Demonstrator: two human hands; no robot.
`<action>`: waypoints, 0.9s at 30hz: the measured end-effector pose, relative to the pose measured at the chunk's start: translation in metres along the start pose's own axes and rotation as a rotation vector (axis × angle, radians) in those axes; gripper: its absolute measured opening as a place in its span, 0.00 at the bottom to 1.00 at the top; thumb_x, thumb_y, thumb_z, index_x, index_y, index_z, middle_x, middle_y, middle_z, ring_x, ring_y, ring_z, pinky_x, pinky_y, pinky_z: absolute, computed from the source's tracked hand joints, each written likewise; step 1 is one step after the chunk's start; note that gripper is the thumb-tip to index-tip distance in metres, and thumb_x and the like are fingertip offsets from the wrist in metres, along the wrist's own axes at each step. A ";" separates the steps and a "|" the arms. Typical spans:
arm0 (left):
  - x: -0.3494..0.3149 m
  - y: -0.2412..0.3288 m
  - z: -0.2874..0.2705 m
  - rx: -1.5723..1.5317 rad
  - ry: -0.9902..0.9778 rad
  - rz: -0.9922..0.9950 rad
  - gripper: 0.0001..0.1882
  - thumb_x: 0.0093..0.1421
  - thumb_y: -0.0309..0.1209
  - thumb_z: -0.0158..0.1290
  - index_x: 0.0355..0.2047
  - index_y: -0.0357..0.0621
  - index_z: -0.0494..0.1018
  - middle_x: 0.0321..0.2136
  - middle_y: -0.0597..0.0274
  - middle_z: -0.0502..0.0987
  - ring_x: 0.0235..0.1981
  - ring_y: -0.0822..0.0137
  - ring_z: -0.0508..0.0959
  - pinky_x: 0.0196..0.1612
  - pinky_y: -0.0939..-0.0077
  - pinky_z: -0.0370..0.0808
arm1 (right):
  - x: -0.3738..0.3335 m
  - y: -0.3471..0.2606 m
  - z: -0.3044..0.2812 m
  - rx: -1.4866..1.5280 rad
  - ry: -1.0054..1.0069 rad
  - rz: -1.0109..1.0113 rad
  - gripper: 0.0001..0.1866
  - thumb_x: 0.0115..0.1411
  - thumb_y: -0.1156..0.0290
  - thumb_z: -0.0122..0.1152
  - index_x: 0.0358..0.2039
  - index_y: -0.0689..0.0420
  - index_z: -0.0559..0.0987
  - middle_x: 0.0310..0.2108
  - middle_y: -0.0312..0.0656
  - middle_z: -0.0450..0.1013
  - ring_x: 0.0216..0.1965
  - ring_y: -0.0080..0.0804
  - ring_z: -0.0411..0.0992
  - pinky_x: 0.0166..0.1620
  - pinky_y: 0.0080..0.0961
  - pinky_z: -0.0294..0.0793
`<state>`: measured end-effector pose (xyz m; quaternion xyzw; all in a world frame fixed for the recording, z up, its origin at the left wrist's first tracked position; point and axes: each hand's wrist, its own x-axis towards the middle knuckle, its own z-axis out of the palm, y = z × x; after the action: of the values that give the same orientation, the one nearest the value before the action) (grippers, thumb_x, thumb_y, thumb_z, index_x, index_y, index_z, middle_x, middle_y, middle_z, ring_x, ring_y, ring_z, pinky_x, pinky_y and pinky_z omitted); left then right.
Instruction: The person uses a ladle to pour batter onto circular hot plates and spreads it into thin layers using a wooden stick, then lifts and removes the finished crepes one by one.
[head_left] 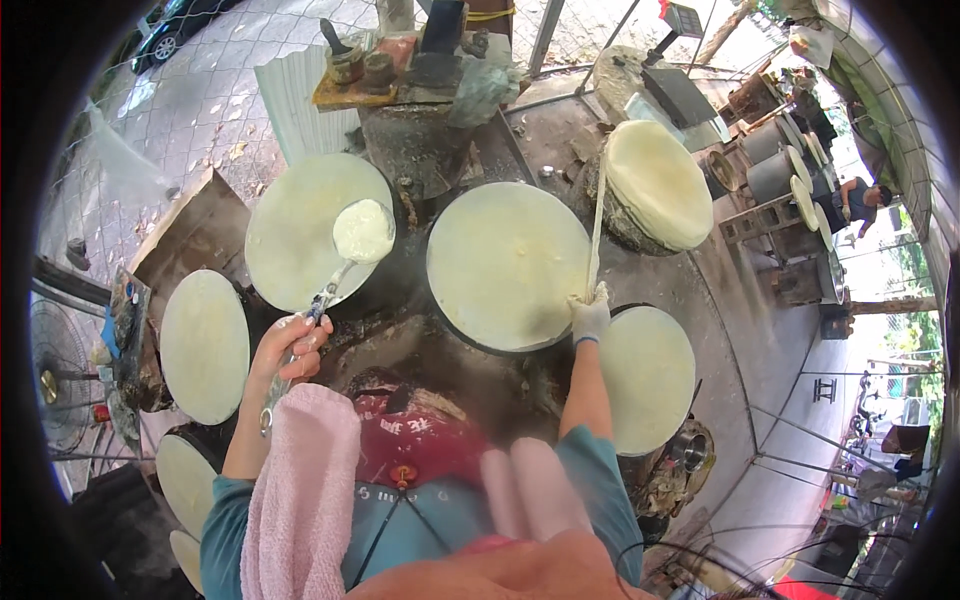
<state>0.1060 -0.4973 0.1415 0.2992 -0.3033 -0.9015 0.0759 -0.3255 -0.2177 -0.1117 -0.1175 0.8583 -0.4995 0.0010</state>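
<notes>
My left hand [287,348], bare, is closed round the handle of a metal ladle [328,287]. Its round bowl, full of thick pale batter [363,232], hangs over the right part of a round griddle [300,215] coated with a pale sheet. My right hand [590,316], in a whitish glove, grips the lower end of a long, thin pale stick [598,225]. That stick points away from me, between the middle griddle [508,265] and a thick stack of pale round sheets [658,185]. Both the middle griddle and the right griddle [648,380] bear pale round sheets.
More coated griddles [205,345] curve round my left side. A cluttered stand [410,75] holds jars at the far middle. At the left is a fan [62,375]; wire fencing [210,80] runs behind. Another person [855,200] is among large pots at the far right.
</notes>
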 end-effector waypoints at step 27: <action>0.037 0.034 -0.015 -0.139 0.037 -0.005 0.13 0.64 0.29 0.38 0.37 0.30 0.67 0.16 0.72 0.62 0.05 0.83 0.57 0.09 0.88 0.52 | 0.011 -0.061 -0.024 0.630 -0.182 0.660 0.22 0.50 0.81 0.59 0.46 0.52 0.69 0.20 0.30 0.66 0.09 0.16 0.54 0.11 0.15 0.49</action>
<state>0.0834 -0.5441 0.1340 0.3108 -0.2376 -0.9149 0.0997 -0.3264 -0.2282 -0.0457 0.1247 0.6525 -0.6967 0.2708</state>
